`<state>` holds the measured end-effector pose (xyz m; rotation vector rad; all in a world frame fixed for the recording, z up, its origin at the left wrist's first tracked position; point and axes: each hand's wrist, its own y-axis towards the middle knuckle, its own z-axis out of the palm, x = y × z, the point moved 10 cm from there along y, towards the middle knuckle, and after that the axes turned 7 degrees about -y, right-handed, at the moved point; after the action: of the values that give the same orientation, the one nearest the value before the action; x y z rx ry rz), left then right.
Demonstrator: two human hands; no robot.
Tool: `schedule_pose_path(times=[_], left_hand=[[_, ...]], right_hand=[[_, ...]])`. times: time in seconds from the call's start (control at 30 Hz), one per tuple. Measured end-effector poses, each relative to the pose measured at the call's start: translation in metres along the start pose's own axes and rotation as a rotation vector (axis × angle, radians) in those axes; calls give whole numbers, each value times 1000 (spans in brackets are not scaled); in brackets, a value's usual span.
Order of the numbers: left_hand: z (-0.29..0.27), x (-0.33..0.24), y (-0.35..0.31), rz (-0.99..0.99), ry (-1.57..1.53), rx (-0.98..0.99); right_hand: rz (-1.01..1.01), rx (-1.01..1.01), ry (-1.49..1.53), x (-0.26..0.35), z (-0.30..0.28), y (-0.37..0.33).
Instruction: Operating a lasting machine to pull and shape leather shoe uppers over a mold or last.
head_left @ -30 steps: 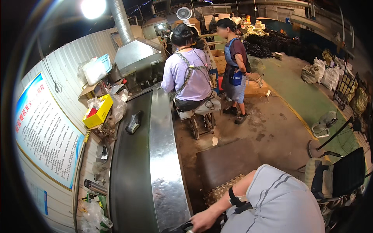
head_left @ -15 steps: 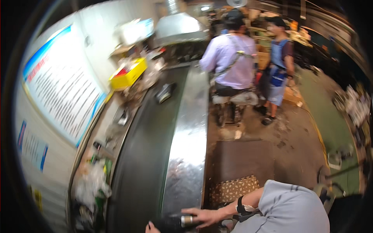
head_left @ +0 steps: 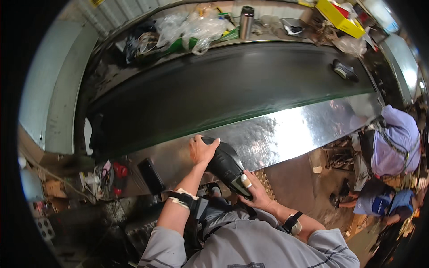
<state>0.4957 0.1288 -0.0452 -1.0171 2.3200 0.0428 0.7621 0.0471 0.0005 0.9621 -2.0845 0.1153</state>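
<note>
Over the near edge of the shiny metal strip [head_left: 268, 138], both of my hands grip a black shoe [head_left: 222, 163]. My left hand [head_left: 203, 151] is closed around its upper-left end, thumb across the top. At the lower end, close to my body, my right hand [head_left: 254, 190] clasps it, and a whitish cover wraps one digit. My palms and the shoe's underside are hidden. Another dark shoe with a pale part [head_left: 344, 70] lies at the far right of the dark conveyor belt [head_left: 232, 85].
A black phone-like device [head_left: 151, 175] and a red-handled tool [head_left: 118, 174] are at the left. Along the back ledge stand a steel flask [head_left: 246, 22], plastic bags [head_left: 196, 29] and a yellow box [head_left: 340, 18]. Two people are at the right, one in a lilac top [head_left: 395, 140].
My view has swung left, from along the belt to facing across it. The shoe, earlier at the lower edge, is now mid-view, still in both hands.
</note>
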Motion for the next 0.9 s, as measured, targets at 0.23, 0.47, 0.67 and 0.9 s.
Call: schedule_pose_path(times=[0.23, 0.47, 0.67, 0.9], left_hand=[[-3, 19, 4, -191, -198, 100], [-81, 43, -14, -230, -376, 37], [-190, 85, -74, -142, -430, -185], [-325, 232, -234, -413, -576, -614]], right_hand=[[6, 1, 164, -14, 9, -4], [338, 120, 659, -1, 8, 31], [746, 429, 973, 57, 88, 77], [299, 603, 765, 215, 166, 53]])
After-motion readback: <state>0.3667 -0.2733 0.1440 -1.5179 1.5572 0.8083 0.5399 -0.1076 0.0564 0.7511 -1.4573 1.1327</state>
